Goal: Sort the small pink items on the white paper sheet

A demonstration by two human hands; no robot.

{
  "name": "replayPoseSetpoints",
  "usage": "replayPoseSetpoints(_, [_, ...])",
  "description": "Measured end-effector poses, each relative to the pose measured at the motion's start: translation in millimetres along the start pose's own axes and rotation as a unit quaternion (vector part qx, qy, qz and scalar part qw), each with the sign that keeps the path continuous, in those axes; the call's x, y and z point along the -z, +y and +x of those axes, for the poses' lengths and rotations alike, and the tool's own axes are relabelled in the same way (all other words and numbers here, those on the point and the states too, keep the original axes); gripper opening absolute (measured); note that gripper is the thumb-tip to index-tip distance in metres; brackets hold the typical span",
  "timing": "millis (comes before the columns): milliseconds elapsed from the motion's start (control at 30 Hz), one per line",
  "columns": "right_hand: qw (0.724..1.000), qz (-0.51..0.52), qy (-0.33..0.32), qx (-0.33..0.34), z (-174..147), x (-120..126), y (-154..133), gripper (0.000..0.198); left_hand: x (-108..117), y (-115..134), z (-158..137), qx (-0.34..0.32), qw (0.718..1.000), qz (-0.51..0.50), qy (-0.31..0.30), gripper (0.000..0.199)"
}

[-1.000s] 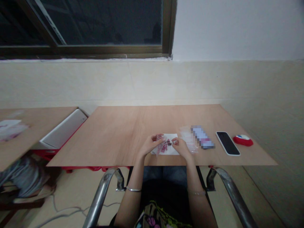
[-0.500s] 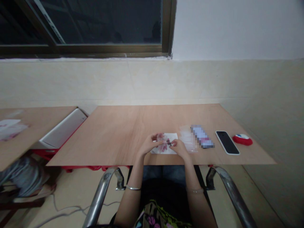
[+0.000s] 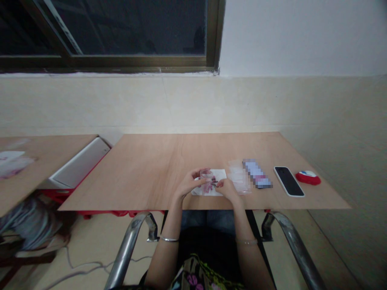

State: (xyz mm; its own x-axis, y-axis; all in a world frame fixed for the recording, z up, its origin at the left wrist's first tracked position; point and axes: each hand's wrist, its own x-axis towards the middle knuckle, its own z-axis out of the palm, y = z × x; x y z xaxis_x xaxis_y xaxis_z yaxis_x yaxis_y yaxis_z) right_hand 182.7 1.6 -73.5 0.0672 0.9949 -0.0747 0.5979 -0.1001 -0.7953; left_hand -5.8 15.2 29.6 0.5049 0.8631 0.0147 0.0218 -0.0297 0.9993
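Observation:
My left hand (image 3: 189,182) is closed on a small clear plastic bag (image 3: 207,174), with thumb and fingers at its left side. Beneath the bag lies a white sheet of paper (image 3: 221,174) bearing several small pinkish-red pieces or printed marks (image 3: 208,187); I cannot tell which. Over the sheet's right part, my right hand (image 3: 226,188) pinches a small dark, slim piece (image 3: 214,183) whose kind is too small to make out. Just right of the sheet is a spread of clear plastic bags (image 3: 238,177).
The wooden table (image 3: 151,169) carries a blurred-out item (image 3: 257,174), a phone (image 3: 289,181) with a white rim and a red and white object (image 3: 308,177) on the right. Metal armrests (image 3: 125,249) flank me. A second table (image 3: 60,157) stands left, with a white box (image 3: 80,165) between.
My right hand has shifted slightly left and down, with the small dark piece. My left hand stays nearly in place, and the bag's top now looks more spread.

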Motion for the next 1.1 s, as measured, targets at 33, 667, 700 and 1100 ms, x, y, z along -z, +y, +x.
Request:
replayPoseSetpoints(33, [1.000,-0.003,0.001,-0.001,-1,0,-1,0.009,-1,0,0,0.006,1.000,-0.010,-0.001,0.044])
replayPoseSetpoints(667, [0.968,0.127,0.075,0.204,-55,82,-108,0.016,-5,-18,2,0.066,0.971,-0.179,-0.140,0.044])
replayPoseSetpoints(700, [0.968,0.128,0.054,0.207,-56,81,-110,0.016,-6,-17,2,0.068,0.972,-0.180,-0.133,0.043])
replayPoseSetpoints(1100, [0.972,0.146,0.041,0.178,-52,78,-102,0.031,-9,-21,9,0.072,0.933,-0.325,-0.140,0.046])
